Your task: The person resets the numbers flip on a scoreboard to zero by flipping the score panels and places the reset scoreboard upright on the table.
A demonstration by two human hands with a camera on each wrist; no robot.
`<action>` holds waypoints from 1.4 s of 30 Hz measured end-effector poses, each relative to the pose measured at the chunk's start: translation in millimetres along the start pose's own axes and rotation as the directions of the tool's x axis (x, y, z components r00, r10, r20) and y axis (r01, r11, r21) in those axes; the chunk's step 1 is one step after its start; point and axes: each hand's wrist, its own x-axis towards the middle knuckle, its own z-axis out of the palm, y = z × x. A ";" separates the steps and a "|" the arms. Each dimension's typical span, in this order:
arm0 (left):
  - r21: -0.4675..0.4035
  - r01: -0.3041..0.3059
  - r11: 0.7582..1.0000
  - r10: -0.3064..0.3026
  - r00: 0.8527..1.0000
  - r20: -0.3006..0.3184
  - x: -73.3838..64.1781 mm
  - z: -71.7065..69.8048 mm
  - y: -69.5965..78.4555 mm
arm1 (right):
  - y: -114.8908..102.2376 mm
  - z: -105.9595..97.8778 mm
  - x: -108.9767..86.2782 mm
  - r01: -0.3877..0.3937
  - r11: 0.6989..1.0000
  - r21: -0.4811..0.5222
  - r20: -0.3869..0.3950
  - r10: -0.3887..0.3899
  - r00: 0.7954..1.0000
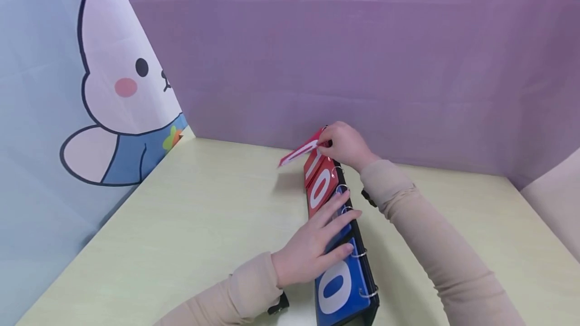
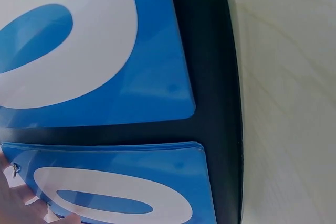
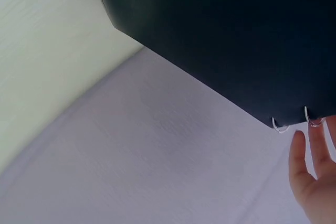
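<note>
A tabletop flip scoreboard [image 3: 220, 35] with a black stand and metal rings along its top edge stands on the table. Its near end carries blue number cards [image 1: 358, 286] showing white zeros; farther off are red number cards [image 1: 321, 187]. My left hand [image 1: 308, 250] lies across the top edge over the blue side, fingers spread and fairly straight. At the far end, my right hand [image 1: 348, 146] pinches a raised red number card [image 1: 294, 156], which tilts out to the left. In the right wrist view, the fingers [image 3: 299, 166] appear beside the rings, behind the black back panel.
The pale wood-grain table [image 1: 217, 215] extends on both sides of the scoreboard. A purple cloth backdrop [image 1: 340, 54] rises behind it. On the left hangs a light blue cloth [image 1: 36, 114] printed with a cartoon animal.
</note>
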 end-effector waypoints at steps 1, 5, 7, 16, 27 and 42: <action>-0.002 0.002 1.000 -0.002 1.000 0.002 -0.3 -0.1 -0.1 | -0.3 -0.5 0.8 0.006 1.000 -0.006 0.022 -0.005 1.000; 0.002 -0.003 1.000 0.003 1.000 0.001 -0.9 0.3 -0.5 | -1.1 -3.7 3.5 0.006 1.000 -0.012 0.110 -0.005 0.994; 0.002 -0.008 1.000 0.008 1.000 -0.003 -1.2 0.5 -0.7 | -1.5 -6.0 3.9 -0.001 1.000 0.005 0.140 0.000 0.990; 0.005 -0.002 1.000 0.001 1.000 0.025 -1.0 -2.7 -0.7 | 13.5 -17.0 -16.7 -0.130 0.968 0.216 0.077 0.116 0.990; -0.127 0.121 0.984 -0.121 0.993 0.008 14.1 -44.7 -19.1 | 36.1 -24.7 -87.1 -0.265 0.925 0.274 0.240 0.201 0.950; 0.396 0.089 0.914 -0.187 0.958 0.217 102.7 -80.2 -66.1 | -17.4 -32.5 -120.2 -0.246 0.903 0.352 0.372 0.106 0.922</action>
